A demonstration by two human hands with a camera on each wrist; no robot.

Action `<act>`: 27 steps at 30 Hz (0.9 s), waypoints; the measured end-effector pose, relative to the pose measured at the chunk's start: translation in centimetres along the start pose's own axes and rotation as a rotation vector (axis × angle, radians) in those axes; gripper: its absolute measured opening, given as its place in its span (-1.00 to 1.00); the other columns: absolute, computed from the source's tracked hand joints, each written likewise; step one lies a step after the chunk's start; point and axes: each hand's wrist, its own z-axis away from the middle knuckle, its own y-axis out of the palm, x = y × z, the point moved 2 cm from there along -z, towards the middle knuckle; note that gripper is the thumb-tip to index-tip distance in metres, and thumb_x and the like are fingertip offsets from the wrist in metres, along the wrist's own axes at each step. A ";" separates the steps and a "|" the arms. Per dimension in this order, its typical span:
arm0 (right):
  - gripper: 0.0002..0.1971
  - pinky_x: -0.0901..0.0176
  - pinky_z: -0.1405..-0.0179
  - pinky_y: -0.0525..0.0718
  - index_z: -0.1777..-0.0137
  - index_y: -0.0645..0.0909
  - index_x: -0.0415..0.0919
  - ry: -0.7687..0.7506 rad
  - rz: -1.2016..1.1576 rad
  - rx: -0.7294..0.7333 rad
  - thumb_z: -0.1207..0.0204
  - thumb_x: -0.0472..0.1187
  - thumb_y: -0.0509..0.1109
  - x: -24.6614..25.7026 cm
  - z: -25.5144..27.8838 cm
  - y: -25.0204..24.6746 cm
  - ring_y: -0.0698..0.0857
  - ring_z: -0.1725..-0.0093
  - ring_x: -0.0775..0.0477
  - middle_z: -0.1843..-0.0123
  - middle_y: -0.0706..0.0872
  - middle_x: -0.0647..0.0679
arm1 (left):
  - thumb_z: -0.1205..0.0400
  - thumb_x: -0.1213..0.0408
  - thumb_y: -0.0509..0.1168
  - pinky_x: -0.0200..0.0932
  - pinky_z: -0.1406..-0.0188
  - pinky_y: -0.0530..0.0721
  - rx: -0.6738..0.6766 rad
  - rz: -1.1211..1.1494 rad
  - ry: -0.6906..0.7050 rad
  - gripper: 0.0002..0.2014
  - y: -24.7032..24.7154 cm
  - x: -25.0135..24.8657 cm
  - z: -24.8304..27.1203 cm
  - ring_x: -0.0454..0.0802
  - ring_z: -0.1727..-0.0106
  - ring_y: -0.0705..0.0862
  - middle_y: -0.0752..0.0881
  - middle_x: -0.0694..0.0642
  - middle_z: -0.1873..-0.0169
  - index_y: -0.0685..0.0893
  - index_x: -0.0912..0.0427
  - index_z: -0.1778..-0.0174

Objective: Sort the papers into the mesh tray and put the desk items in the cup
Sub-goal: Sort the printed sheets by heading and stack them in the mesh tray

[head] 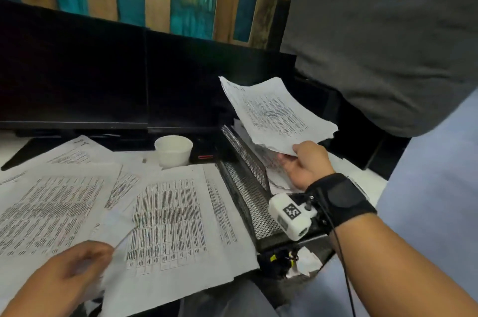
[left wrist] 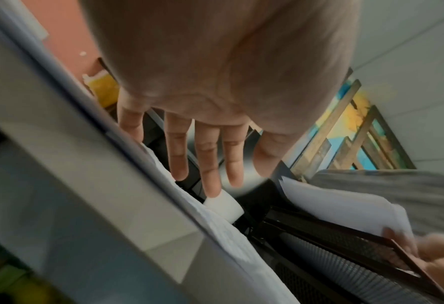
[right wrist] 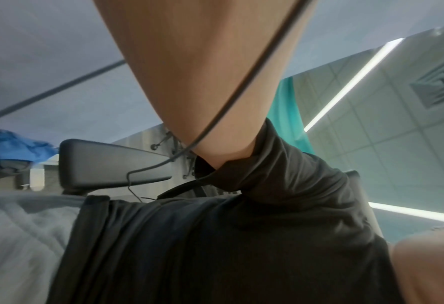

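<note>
My right hand (head: 305,164) pinches the near edge of a printed sheet (head: 274,112) and holds it tilted above the black mesh tray (head: 248,187), which has crumpled papers in it. In the left wrist view the same sheet (left wrist: 340,207) hangs over the tray (left wrist: 345,257). My left hand (head: 77,265) hovers low over the printed papers (head: 170,216) spread on the desk, beside a lifted paper corner; its fingers (left wrist: 208,164) are straight, spread and hold nothing. A white cup (head: 173,150) stands behind the papers, left of the tray. The right wrist view shows only my forearm and shirt.
Two dark monitors (head: 77,71) stand along the back of the desk. A person in a grey shirt (head: 375,45) stands close on the right, behind the tray. A small black object with crumpled white paper (head: 305,262) lies at the tray's front edge.
</note>
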 end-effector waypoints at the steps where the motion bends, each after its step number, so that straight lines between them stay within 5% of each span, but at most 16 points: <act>1: -0.51 0.17 0.47 0.82 -0.72 0.30 -0.46 0.026 0.015 -0.016 -0.80 -0.53 0.05 0.1 -0.3 -0.8 0.75 0.13 -0.26 -0.65 0.50 -0.48 | -0.15 -0.32 0.44 0.31 -0.29 0.62 0.006 0.021 -0.028 -0.52 -0.1 0.6 -0.1 0.11 -0.01 0.81 0.86 -0.10 0.14 0.85 -0.17 0.10; 4: -0.66 0.15 0.56 0.80 -0.37 0.61 -0.35 0.142 0.040 -0.051 -0.81 -0.51 0.04 0.1 -0.5 -2.9 0.88 0.38 -0.24 -0.06 0.86 -0.36 | -0.07 -0.27 0.49 0.28 -0.37 0.59 -0.038 0.097 -0.073 -0.50 -0.3 1.4 -0.6 0.07 -0.12 0.76 0.85 -0.13 0.12 0.88 -0.13 0.14; 6: -0.71 0.16 0.62 0.77 -0.14 0.61 -0.34 0.173 0.062 -0.070 -0.83 -0.47 0.03 0.1 -0.7 -3.8 0.82 0.51 -0.18 0.19 0.84 -0.33 | -0.04 -0.26 0.48 0.25 -0.40 0.55 -0.071 0.144 -0.083 -0.53 -0.5 1.2 -0.8 -0.01 -0.13 0.72 0.85 -0.19 0.15 0.88 -0.16 0.19; 11: -0.78 0.26 0.75 0.65 -0.22 0.50 -0.31 0.184 0.211 -0.097 -0.84 -0.46 0.02 0.6 -1.4 -5.6 0.68 0.70 -0.03 0.46 0.78 -0.28 | -0.02 -0.28 0.49 0.26 -0.49 0.50 -0.055 0.211 -0.075 -0.49 -0.5 1.9 -1.2 0.02 -0.18 0.73 0.88 -0.07 0.11 0.88 -0.13 0.17; 14: -0.76 0.29 0.76 0.62 -0.24 0.47 -0.33 0.210 0.212 -0.081 -0.82 -0.49 -0.01 0.9 -1.3 -6.4 0.66 0.70 -0.01 0.33 0.81 -0.33 | -0.08 -0.30 0.47 0.25 -0.50 0.48 -0.058 0.205 -0.057 -0.50 -0.5 2.5 -1.6 0.05 -0.21 0.73 0.89 -0.04 0.09 0.87 -0.14 0.15; 18: -0.63 0.28 0.76 0.59 -0.44 0.48 -0.38 0.217 0.220 -0.084 -0.76 -0.52 -0.03 1.1 -0.9 -7.1 0.72 0.34 -0.14 -0.25 0.77 -0.49 | -0.12 -0.30 0.46 0.27 -0.50 0.47 -0.049 0.212 -0.045 -0.50 -0.6 3.6 -2.1 0.09 -0.22 0.73 0.89 -0.02 0.08 0.87 -0.12 0.12; 20: -0.52 0.27 0.74 0.61 -0.59 0.45 -0.43 0.209 0.239 -0.102 -0.72 -0.55 -0.02 1.1 -1.0 -7.5 0.71 0.34 -0.14 -0.43 0.73 -0.46 | -0.11 -0.30 0.48 0.28 -0.50 0.48 -0.048 0.216 -0.053 -0.48 -0.6 4.3 -2.5 0.11 -0.22 0.73 0.89 0.00 0.07 0.87 -0.10 0.11; 23: -0.51 0.19 0.69 0.72 -0.56 0.48 -0.38 0.193 0.243 -0.108 -0.70 -0.57 -0.01 1.3 -0.5 -7.6 0.80 0.51 -0.13 -0.25 0.79 -0.34 | -0.13 -0.29 0.45 0.27 -0.50 0.47 -0.072 0.231 -0.051 -0.52 -0.6 4.4 -2.6 0.08 -0.19 0.73 0.89 -0.01 0.12 0.86 -0.12 0.13; 25: -0.52 0.00 0.54 0.86 -0.50 0.50 -0.30 0.158 0.247 -0.077 -0.70 -0.57 -0.02 1.5 0.2 -7.3 0.87 0.19 -0.28 -0.15 0.81 -0.26 | -0.22 -0.21 0.48 0.25 -0.50 0.47 -0.087 0.226 -0.027 -0.62 -0.6 3.9 -2.4 0.07 -0.18 0.73 0.89 -0.01 0.14 0.86 -0.12 0.14; 27: -0.53 -0.16 0.34 0.90 -0.50 0.53 -0.27 0.107 0.246 -0.064 -0.71 -0.56 0.02 1.7 0.5 -6.9 0.82 -0.06 -0.27 -0.19 0.82 -0.20 | -0.47 0.07 0.53 0.23 -0.50 0.46 -0.081 0.193 -0.025 -0.91 -0.4 3.7 -2.4 0.12 -0.21 0.73 0.89 0.00 0.14 0.87 -0.10 0.14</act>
